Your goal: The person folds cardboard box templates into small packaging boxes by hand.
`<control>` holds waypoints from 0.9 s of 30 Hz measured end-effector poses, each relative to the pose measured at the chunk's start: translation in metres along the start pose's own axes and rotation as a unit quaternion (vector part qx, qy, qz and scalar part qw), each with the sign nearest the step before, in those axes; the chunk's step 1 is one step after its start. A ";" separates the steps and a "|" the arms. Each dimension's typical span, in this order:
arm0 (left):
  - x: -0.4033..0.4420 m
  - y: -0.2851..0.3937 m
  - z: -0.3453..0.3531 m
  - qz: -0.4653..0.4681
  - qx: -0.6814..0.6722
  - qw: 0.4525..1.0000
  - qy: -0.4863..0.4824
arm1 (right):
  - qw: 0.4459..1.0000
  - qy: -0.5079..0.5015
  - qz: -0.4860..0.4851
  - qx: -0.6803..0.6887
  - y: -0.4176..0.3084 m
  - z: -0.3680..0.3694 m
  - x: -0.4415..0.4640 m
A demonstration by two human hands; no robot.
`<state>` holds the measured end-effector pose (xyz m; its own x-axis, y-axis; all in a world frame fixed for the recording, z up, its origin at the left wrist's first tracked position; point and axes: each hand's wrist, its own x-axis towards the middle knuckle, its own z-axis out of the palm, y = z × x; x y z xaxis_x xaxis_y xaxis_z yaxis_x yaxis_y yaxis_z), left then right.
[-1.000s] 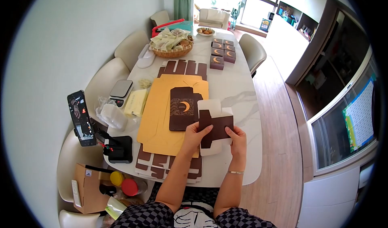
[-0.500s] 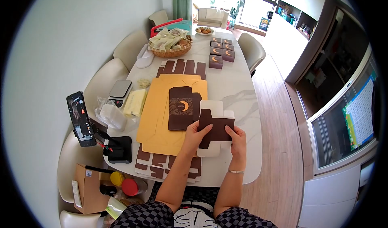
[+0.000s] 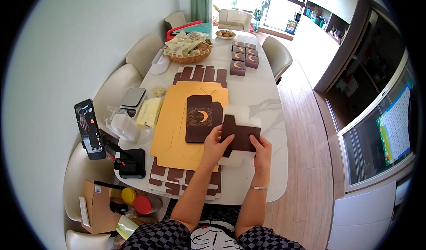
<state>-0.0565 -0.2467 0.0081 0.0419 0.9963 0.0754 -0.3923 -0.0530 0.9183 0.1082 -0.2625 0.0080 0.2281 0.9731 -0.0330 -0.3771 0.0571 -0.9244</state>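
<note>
Between my two hands is a partly folded brown-and-white carton (image 3: 242,137), held over the right part of the table. My left hand (image 3: 217,144) grips its left side, thumb on the brown face. On its right side my right hand (image 3: 261,151) pinches the edge, thumb also on top. White flaps stick out above and below the brown part. Just left of it, flat dark cartons with an orange crescent (image 3: 202,119) lie on yellow card sheets (image 3: 171,134). Flat brown-and-white blanks (image 3: 172,182) extend from under the near end of the sheets.
Several finished crescent boxes (image 3: 238,68) stand at the far right of the marble table (image 3: 262,100). A basket of packets (image 3: 188,56), a scale (image 3: 133,98), a yellow pack (image 3: 149,112) and a phone on a stand (image 3: 90,128) line the left. An open cardboard carton (image 3: 98,208) sits below.
The held carton and both hands have moved slightly up and to the right. The carton's angle has changed a little, and both hands still grip it.
</note>
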 end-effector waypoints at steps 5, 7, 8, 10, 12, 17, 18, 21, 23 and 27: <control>-0.001 0.002 0.003 0.116 0.232 0.965 -0.047 | 0.996 0.010 -0.058 0.062 -0.003 0.004 0.004; -0.003 0.002 0.007 0.112 0.232 0.964 -0.058 | 0.994 0.002 -0.101 0.030 -0.011 0.013 0.000; -0.004 0.002 0.009 0.106 0.232 0.965 -0.068 | 0.994 0.002 -0.102 0.031 -0.013 0.015 -0.002; -0.006 0.002 0.015 0.144 0.252 0.957 -0.026 | 0.993 -0.016 -0.118 0.020 -0.015 0.019 -0.005; -0.008 0.003 0.017 0.181 0.270 0.945 0.019 | 0.991 -0.024 -0.129 0.017 -0.020 0.023 -0.007; -0.009 0.011 0.013 0.174 0.332 0.927 0.011 | 0.989 -0.042 -0.140 0.036 -0.030 0.026 -0.009; -0.010 0.016 0.012 0.177 0.333 0.926 0.012 | 0.989 -0.049 -0.138 0.036 -0.029 0.025 -0.009; -0.013 0.022 0.007 0.239 0.454 0.857 0.038 | 0.988 -0.062 -0.142 0.028 -0.025 0.021 -0.011; -0.014 0.019 0.004 0.259 0.491 0.830 0.053 | 0.987 -0.064 -0.145 0.015 -0.021 0.017 -0.013; -0.016 0.013 0.015 0.146 0.415 0.898 0.018 | 0.987 -0.033 -0.156 -0.021 -0.024 0.012 -0.017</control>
<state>-0.0484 -0.2639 0.0250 0.0129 0.9324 0.3611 0.4378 -0.3299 0.8363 0.1025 -0.2775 0.0351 0.2687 0.9217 0.2797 -0.2591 0.3488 -0.9007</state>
